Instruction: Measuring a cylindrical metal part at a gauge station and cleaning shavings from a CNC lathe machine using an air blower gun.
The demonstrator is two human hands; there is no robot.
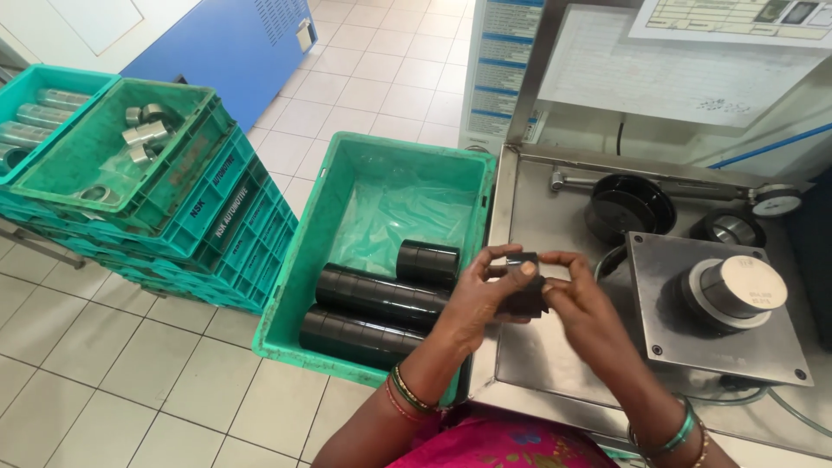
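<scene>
white floor tiles (130, 373) and a steel bench tray (555, 347) frame the scene. both hands meet over the tray's left edge, the left hand (472, 303) and right hand (581, 303) pinching a short stack of dark rings (526, 290) between fingertips. just left, a green crate (295, 295) holds long rows of similar black rings (373, 299) on plastic film. to the right stands a round metal gauge block (737, 290) on a plate. farther left, stacked teal crates (199, 234) hold silver sleeves (143, 134).
</scene>
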